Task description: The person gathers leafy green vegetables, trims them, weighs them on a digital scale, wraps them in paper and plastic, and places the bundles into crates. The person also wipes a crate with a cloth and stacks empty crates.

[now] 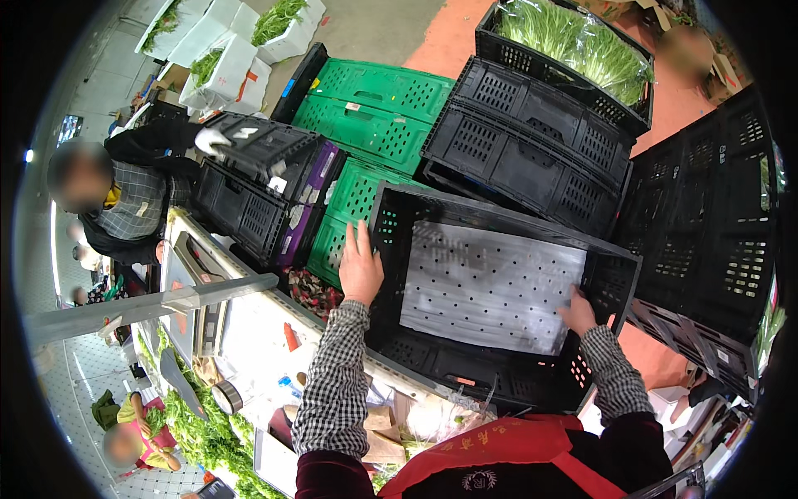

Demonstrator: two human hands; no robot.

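Observation:
A black plastic crate (474, 374) stands before me, its floor covered by a perforated, translucent plastic liner sheet (492, 287). My left hand (360, 265) is at the outer left side of this crate, fingers extended; whether it touches the wall is unclear. Inside the crate, at the liner's right edge, my right hand (578, 310) has its fingertips on or just over the sheet; whether it pinches the sheet cannot be told.
Beyond the crate are stacked black crates (517, 140), green crates (374, 118) and a crate of bagged leafy greens (573, 47). Tall black crates (692, 218) stand right. A co-worker (134, 199) touches crates at left. A knife (181, 380) and greens (206, 430) lie lower left.

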